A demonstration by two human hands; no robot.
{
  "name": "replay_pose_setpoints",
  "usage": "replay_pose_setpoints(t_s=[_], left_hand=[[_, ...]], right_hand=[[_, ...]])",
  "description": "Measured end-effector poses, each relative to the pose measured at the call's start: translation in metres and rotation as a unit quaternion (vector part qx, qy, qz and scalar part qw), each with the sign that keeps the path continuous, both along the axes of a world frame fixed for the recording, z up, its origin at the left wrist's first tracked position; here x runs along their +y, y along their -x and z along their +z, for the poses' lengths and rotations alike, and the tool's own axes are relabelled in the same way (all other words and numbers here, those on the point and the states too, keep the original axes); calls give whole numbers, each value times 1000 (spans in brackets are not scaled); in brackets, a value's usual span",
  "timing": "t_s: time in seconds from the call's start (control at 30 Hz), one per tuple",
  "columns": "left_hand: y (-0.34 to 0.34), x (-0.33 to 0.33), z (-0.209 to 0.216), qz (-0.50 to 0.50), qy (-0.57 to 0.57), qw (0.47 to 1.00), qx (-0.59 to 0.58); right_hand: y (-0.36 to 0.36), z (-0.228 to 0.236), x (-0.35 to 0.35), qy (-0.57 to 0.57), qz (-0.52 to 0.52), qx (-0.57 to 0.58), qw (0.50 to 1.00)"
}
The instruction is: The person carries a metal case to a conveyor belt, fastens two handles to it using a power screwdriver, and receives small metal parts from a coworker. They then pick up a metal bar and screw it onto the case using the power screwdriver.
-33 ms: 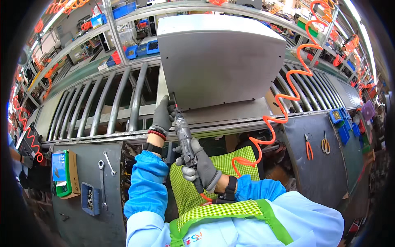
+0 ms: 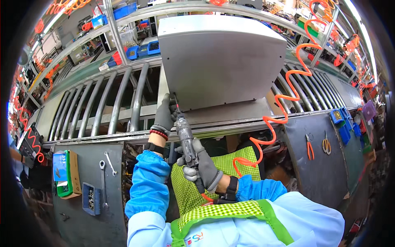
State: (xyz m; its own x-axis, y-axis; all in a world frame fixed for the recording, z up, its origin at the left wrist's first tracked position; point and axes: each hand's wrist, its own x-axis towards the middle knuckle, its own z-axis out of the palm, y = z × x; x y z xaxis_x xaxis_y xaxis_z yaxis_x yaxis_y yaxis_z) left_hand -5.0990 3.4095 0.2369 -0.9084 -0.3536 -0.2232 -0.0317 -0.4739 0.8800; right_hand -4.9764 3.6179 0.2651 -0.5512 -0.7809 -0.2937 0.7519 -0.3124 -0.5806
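A large grey sheet-metal box (image 2: pixel 222 68) stands on the roller line in front of me. My right hand (image 2: pixel 203 166), in a grey glove, is wrapped round the body of an air screwdriver (image 2: pixel 187 142), whose orange hose leaves its lower end. The tool's slim bit points up at the box's lower left corner; whether the tip sits in a screw is too small to tell. Beside the bit, my gloved left hand (image 2: pixel 164 115) has its fingers drawn together against that corner. What they pinch, if anything, is hidden.
Metal rollers (image 2: pixel 117 101) run to both sides of the box. A coiled orange hose (image 2: pixel 284 96) hangs at the right. Wrenches (image 2: pixel 103 181) and a blue parts bin (image 2: pixel 91 199) lie on the left bench; pliers (image 2: pixel 309 147) and scissors (image 2: pixel 326 144) on the right one.
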Motion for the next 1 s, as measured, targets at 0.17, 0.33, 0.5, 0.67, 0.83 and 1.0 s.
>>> replay_pose_setpoints(t_s=[0.17, 0.33, 0.5, 0.67, 0.83, 1.0], left_hand=[[7, 2, 16, -10, 37, 999, -5], [14, -3, 13, -11, 68, 998, 8], [21, -7, 0, -29, 65, 997, 23], [9, 1, -39, -47, -56, 997, -19], [19, 39, -83, -81, -107, 989, -54], [30, 55, -90, -104, 232, 964, -78]], right_hand=[[2, 0, 6, 5, 2, 7, 1000], [12, -5, 18, -45, 18, 4, 999], [17, -15, 45, -104, 54, 59, 991], [25, -36, 85, -184, 70, 113, 974], [49, -67, 94, -217, 41, 114, 969], [56, -87, 93, -244, 49, 139, 958]])
